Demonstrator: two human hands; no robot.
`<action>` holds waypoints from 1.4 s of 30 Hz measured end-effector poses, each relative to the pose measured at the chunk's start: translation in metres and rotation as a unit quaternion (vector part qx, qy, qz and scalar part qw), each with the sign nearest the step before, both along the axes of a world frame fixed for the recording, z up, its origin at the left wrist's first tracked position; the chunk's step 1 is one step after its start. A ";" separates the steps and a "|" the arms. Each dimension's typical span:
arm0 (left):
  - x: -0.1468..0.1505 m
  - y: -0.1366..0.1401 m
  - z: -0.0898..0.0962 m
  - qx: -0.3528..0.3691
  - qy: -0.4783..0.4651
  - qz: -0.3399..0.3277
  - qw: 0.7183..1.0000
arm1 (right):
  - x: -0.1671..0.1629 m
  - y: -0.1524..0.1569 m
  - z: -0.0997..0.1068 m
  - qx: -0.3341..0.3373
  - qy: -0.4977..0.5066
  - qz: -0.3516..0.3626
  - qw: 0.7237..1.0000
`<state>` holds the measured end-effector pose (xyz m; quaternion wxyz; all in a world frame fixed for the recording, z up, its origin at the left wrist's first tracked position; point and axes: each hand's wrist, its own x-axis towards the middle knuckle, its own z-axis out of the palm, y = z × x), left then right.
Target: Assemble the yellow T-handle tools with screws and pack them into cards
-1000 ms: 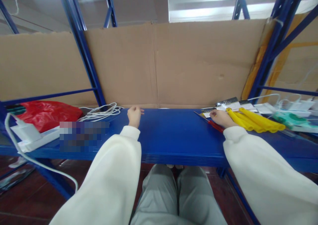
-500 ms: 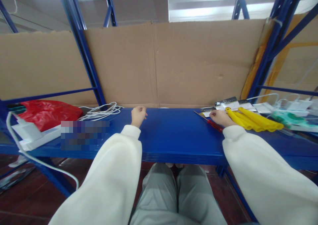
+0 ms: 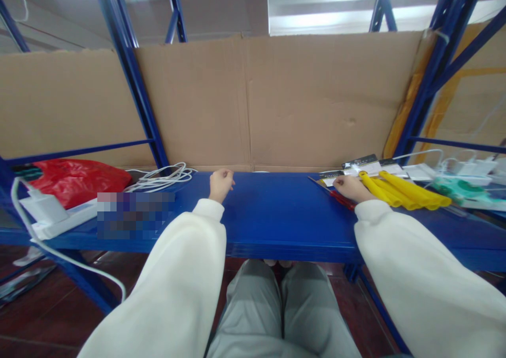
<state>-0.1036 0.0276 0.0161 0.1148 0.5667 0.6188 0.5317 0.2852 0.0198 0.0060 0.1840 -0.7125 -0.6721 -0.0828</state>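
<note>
My left hand [image 3: 221, 186] rests loosely curled on the blue shelf top [image 3: 276, 210], with nothing visible in its fingers. Right of it, at some distance, my right hand [image 3: 350, 187] is also curled and looks empty. A tool with a red handle [image 3: 342, 200] and a thin shaft, like a screwdriver, lies right beside the right hand, partly hidden by it; whether they touch I cannot tell. Several yellow tubes [image 3: 407, 192] lie to the right of that hand. Behind it are flat packets [image 3: 361, 164] with black and white printing.
At the left lie a red plastic bag [image 3: 81, 181], a coiled white cable [image 3: 166, 176] and a white power strip [image 3: 67, 222] with a plugged-in adapter. A cardboard panel [image 3: 245, 105] stands along the back. Green-and-white plastic [image 3: 460, 189] and white plugs [image 3: 476, 165] sit far right. Blue posts [image 3: 142, 94] frame the shelf.
</note>
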 end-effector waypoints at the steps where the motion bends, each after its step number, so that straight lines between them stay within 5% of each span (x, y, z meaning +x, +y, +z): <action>1: 0.000 0.000 0.000 -0.001 0.001 -0.001 1.000 | 0.000 0.001 0.000 0.001 0.002 0.001 1.000; 17: 0.002 -0.004 0.002 -0.006 0.016 0.010 1.000 | -0.006 -0.008 0.007 -0.007 0.055 -0.013 0.998; 25: 0.003 -0.006 0.004 -0.002 0.010 0.000 1.000 | 0.021 -0.027 0.021 0.163 0.138 -0.200 0.956; 31: 0.002 -0.004 0.004 -0.008 0.017 0.008 1.000 | 0.047 -0.024 0.015 0.079 0.151 -0.292 0.941; 42: 0.001 -0.004 0.003 -0.010 0.031 0.009 0.999 | 0.061 -0.003 -0.004 0.075 0.102 -0.262 0.957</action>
